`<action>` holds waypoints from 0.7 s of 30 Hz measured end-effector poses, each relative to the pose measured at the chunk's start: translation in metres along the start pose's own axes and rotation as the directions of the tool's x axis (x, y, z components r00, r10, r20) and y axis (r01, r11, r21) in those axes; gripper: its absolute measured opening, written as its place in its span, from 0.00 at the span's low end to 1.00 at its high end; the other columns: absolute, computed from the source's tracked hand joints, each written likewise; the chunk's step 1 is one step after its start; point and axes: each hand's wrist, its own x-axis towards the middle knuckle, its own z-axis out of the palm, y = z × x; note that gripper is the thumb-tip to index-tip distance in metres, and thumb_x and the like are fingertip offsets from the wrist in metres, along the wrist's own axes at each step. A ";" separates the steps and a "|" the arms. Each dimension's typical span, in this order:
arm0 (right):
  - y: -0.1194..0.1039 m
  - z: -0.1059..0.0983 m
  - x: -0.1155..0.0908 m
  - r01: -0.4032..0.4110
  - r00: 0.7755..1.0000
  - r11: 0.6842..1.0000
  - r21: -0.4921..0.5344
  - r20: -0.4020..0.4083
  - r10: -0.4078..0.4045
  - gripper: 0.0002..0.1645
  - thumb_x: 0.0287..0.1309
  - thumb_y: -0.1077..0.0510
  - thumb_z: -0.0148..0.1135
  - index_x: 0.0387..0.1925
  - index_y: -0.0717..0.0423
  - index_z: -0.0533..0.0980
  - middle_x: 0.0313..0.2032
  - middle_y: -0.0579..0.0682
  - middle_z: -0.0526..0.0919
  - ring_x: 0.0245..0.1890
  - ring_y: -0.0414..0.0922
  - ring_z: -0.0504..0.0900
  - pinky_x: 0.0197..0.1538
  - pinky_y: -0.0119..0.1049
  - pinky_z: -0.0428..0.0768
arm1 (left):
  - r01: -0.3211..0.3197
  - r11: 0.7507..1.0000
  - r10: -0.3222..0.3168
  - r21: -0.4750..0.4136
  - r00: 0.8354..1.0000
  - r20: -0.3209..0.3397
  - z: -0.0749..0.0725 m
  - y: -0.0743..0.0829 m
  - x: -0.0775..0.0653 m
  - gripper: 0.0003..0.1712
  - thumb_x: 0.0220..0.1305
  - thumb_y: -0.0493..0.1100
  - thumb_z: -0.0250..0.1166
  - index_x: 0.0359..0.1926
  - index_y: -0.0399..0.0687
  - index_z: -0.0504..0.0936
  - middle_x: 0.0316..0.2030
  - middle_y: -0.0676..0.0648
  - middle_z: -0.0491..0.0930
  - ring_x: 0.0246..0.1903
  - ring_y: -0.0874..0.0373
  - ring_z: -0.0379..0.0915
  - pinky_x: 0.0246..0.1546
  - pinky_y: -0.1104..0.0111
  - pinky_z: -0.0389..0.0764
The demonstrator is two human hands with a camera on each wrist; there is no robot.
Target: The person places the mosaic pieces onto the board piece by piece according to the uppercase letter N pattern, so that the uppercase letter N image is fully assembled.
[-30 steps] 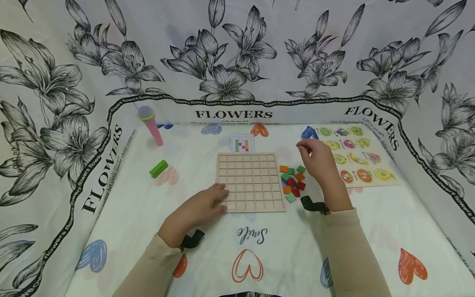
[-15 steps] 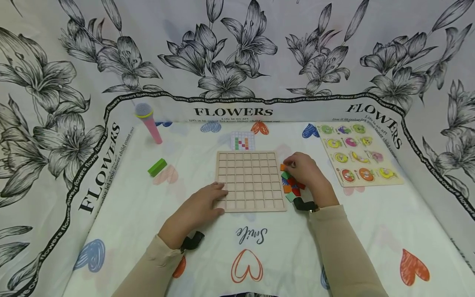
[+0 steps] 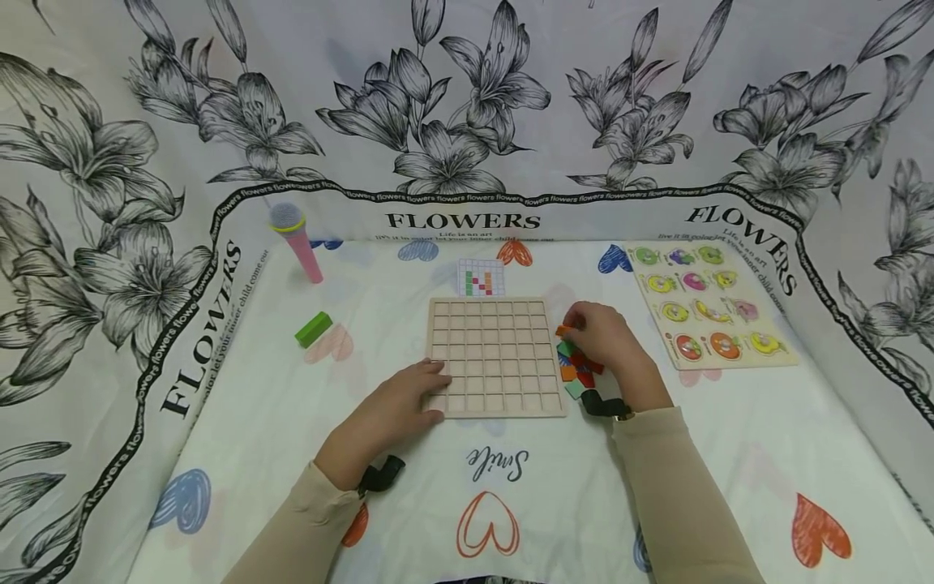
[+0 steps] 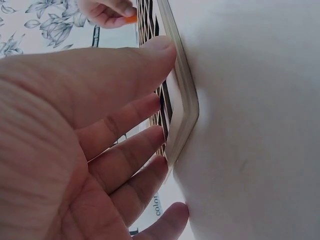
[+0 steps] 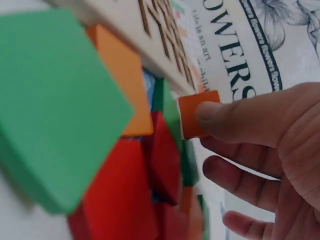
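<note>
A wooden grid board [image 3: 496, 357] lies in the middle of the table. My left hand [image 3: 394, 410] rests at its left edge, fingers extended over the rim; in the left wrist view the thumb [image 4: 157, 52] touches the board's side. Right of the board, my right hand [image 3: 601, 332] pinches an orange square tile [image 5: 192, 112] between thumb and fingers. Beneath and beside that hand lies a pile of tiles: a green tile [image 5: 55, 100] looms close in the right wrist view, with a red tile [image 5: 122, 195] behind it. Part of the pile is hidden by the hand.
A small printed pattern card [image 3: 481, 277] lies just beyond the board. At the left are a green block [image 3: 314, 329] and a pink toy microphone [image 3: 297, 243]. A wooden fruit puzzle board [image 3: 711, 308] lies at the right. Patterned cloth [image 3: 467, 105] hangs behind the table.
My right hand has come down and left onto the tile pile and taken hold of an orange tile, now slightly lifted. My left hand has stayed at the board's edge.
</note>
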 end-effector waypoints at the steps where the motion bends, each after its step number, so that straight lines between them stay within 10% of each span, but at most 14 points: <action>1: -0.002 -0.001 -0.001 -0.017 1.000 1.000 0.012 -0.017 0.018 0.07 0.67 0.54 0.64 0.44 0.50 0.79 0.41 0.51 0.82 0.40 0.51 0.77 0.43 0.44 0.81 | 0.001 1.000 -0.001 -0.003 1.000 0.001 0.000 0.000 0.000 0.33 0.61 0.43 0.73 0.67 0.44 0.76 0.73 0.44 0.64 0.75 0.47 0.55 0.73 0.52 0.61; 8: -0.034 0.001 0.000 0.036 0.995 0.995 0.089 -0.094 -0.028 0.07 0.67 0.51 0.65 0.44 0.46 0.79 0.39 0.48 0.81 0.38 0.49 0.76 0.36 0.40 0.80 | 0.012 1.000 -0.012 0.021 1.000 -0.004 0.001 -0.001 0.000 0.33 0.61 0.44 0.73 0.67 0.46 0.76 0.74 0.45 0.64 0.75 0.49 0.54 0.73 0.52 0.61; 21: -0.065 0.035 0.021 0.168 0.983 0.983 0.078 0.057 -0.172 0.03 0.68 0.53 0.64 0.41 0.44 0.79 0.38 0.45 0.82 0.38 0.48 0.76 0.42 0.39 0.78 | 0.035 0.999 -0.035 -0.011 0.999 0.010 -0.001 0.003 -0.002 0.33 0.61 0.43 0.73 0.67 0.46 0.76 0.74 0.47 0.63 0.75 0.50 0.53 0.73 0.52 0.61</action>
